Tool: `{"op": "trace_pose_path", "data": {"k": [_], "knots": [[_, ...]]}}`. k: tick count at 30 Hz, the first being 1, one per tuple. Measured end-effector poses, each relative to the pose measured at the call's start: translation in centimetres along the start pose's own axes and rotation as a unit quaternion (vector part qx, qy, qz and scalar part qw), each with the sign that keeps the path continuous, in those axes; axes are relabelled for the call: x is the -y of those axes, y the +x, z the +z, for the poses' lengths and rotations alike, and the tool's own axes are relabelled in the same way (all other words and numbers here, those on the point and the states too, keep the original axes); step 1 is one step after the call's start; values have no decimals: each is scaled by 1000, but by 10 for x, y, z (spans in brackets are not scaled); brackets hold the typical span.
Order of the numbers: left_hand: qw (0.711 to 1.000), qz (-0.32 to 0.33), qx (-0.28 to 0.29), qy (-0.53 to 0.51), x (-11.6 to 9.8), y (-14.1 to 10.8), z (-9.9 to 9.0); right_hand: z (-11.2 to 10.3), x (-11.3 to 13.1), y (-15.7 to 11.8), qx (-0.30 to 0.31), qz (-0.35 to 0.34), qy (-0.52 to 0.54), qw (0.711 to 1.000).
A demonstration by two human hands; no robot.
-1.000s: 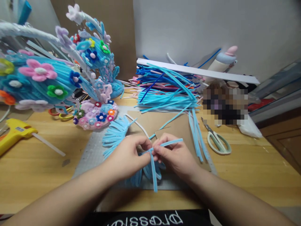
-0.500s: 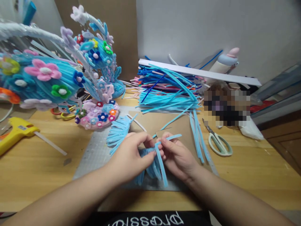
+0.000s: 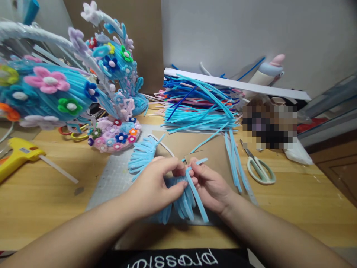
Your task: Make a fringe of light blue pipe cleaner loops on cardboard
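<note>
My left hand [image 3: 167,178] is closed on a fringe of looped light blue pipe cleaners [image 3: 182,203], whose loops hang below the fingers. At the fringe's right end, my right hand [image 3: 210,180] pinches a light blue pipe cleaner [image 3: 199,199]. One end of that strip hangs down and a short end pokes out above the right fingertips. The place where the strip meets the fringe is partly hidden by the fingers. Just beyond my left hand lies another light blue looped fringe [image 3: 143,154] on the cutting mat [image 3: 108,186].
Bundled pipe cleaners [image 3: 199,121] lie at the back, with loose strips [image 3: 234,163] nearer. Scissors [image 3: 260,169] rest at the right. On the left are a yellow glue gun [image 3: 23,154], a flower-covered base [image 3: 114,136] and blue flowered ornaments [image 3: 52,89]. Brown cardboard [image 3: 214,149] covers part of the mat.
The hanging end of the pipe cleaner has swung to the right and its upper end sticks out less past my right fingers. Both hands stay in nearly the same place.
</note>
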State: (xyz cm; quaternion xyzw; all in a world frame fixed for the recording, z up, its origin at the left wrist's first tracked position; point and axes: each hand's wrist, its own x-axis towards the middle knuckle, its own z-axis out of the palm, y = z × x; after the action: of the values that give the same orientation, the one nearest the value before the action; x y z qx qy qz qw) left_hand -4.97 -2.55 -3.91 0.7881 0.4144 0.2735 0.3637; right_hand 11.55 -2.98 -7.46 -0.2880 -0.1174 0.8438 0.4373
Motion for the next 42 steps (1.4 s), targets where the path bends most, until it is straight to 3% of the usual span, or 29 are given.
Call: {"op": "trace_pose_path", "data": {"k": [6, 10, 13, 17, 23, 28, 32, 37, 39, 42], "knots": [[1000, -9, -4, -19, -1, 2, 0, 0, -4, -1, 18, -21, -15, 1000], [995, -60, 6, -75, -2, 3, 0, 2, -2, -6, 26, -100, -104, 989], [996, -75, -1, -43, -1, 2, -1, 4, 0, -11, 40, -183, -208, 960], [999, -32, -15, 14, 0, -1, 0, 4, 1, -15, 69, -242, -299, 920], [999, -44, -4, -6, 2, 1, 1, 4, -1, -15, 27, -259, -348, 901], [989, -121, -11, -85, 4, 4, -7, 5, 6, -14, -4, -259, -452, 854], [982, -132, -74, -116, 6, 6, -16, 7, 12, -18, -12, -200, -529, 825], [980, -97, -171, -39, 6, 3, -18, 10, 8, -26, -19, -228, -600, 766], [978, -83, -192, -24, 7, 1, -15, 11, 5, -25, -18, -223, -592, 774], [977, -69, -197, -30, 8, 1, -12, 11, 3, -20, -30, -204, -530, 823]]}}
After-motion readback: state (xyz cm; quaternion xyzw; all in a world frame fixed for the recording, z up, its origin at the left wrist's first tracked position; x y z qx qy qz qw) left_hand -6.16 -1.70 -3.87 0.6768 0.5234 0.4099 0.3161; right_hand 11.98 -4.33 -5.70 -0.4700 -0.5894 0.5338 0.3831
